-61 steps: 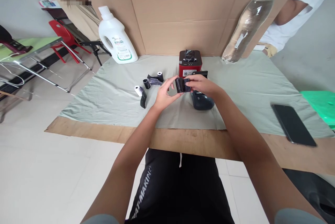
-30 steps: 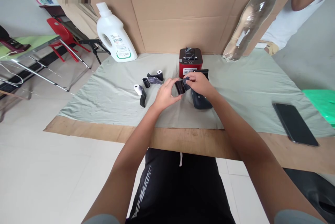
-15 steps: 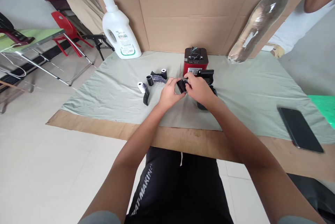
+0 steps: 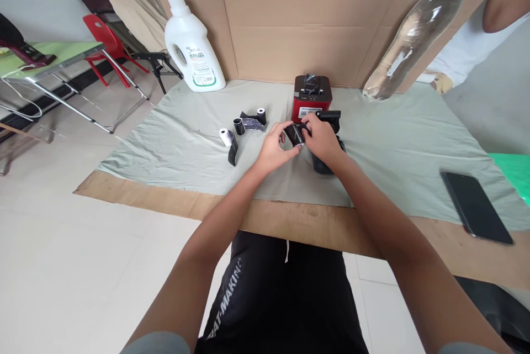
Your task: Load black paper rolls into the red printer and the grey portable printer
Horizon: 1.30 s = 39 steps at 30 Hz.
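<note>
A small dark paper roll [image 4: 295, 134] with a glossy black surface is between my two hands above the cloth. My left hand [image 4: 275, 147] grips it with thumb and fingers at its two ends. Pinching its right part, my right hand [image 4: 321, 136] partly hides the strip there. Just beyond and under the right hand stands a black device [image 4: 330, 117] with its lid raised, largely covered by that hand. Left of my hands lie a white-ended roll [image 4: 226, 137] with a black strip unrolled, a dark roll [image 4: 239, 126], and another roll [image 4: 260, 115] beside it.
A red and black box-shaped device [image 4: 311, 99] stands behind my hands. A white detergent bottle [image 4: 194, 50] and a clear liquid-filled bottle [image 4: 416, 39] lean against the cardboard [image 4: 302, 6]. A phone [image 4: 476, 206] lies at right. Two other people are partly visible behind the cardboard.
Both hands have shifted slightly right with the roll. My right fingers have moved away from the left ones, and more of the roll's glossy black surface shows between them.
</note>
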{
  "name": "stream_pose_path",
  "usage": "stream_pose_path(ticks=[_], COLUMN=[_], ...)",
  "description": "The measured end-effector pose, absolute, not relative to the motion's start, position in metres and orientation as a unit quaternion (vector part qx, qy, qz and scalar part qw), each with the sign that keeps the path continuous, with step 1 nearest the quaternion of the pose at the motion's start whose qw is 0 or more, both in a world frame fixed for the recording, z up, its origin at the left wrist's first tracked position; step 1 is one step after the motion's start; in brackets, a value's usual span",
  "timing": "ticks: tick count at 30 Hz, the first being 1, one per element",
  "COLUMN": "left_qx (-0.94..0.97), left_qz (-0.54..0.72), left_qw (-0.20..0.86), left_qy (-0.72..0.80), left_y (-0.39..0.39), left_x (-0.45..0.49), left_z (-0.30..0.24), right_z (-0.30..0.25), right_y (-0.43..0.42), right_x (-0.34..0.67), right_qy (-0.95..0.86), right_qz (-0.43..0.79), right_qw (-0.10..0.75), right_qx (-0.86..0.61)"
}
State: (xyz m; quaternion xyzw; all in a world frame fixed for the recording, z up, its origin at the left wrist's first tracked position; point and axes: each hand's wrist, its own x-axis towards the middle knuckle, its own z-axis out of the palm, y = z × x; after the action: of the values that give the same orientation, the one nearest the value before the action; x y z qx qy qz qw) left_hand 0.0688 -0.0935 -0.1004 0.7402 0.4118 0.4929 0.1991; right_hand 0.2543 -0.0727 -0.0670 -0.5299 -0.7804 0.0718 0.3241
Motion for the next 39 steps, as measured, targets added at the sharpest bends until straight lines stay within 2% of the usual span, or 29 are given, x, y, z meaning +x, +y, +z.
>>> stream_pose_path(ticks=[9,16,24,27,34,39], left_qx=[0.749,0.749,0.744,0.753,0.765,0.765], left_qz=[0.468,0.441,0.437,0.419,0.402,0.398], left_qw=[0.166,0.145,0.103,0.1,0.109,0.108], left_qy=[0.439,0.473,0.494,0.498,0.492,0.495], left_y=[-0.095,-0.098,-0.097,-0.098,-0.101,-0.101], left_x=[0.068,0.071,0.07,0.069,0.071,0.074], left_z=[-0.099,-0.1,-0.101,-0.1,-0.098,-0.103], right_z=[-0.055,-0.044,-0.052,-0.056,-0.056,-0.066], right_y=[-0.075,-0.084,-0.104,-0.103,-0.09,-0.094], right_x=[0.257,0.25,0.218,0.218,0.234,0.223], right_qy=[-0.768,-0.782,-0.844,-0.827,-0.746,-0.787], right_qz=[0.071,0.062,0.01,0.02,0.124,0.125], right_qw=[0.303,0.331,0.26,0.282,0.398,0.377], right_qx=[-0.561,-0.524,-0.47,-0.485,-0.52,-0.472])
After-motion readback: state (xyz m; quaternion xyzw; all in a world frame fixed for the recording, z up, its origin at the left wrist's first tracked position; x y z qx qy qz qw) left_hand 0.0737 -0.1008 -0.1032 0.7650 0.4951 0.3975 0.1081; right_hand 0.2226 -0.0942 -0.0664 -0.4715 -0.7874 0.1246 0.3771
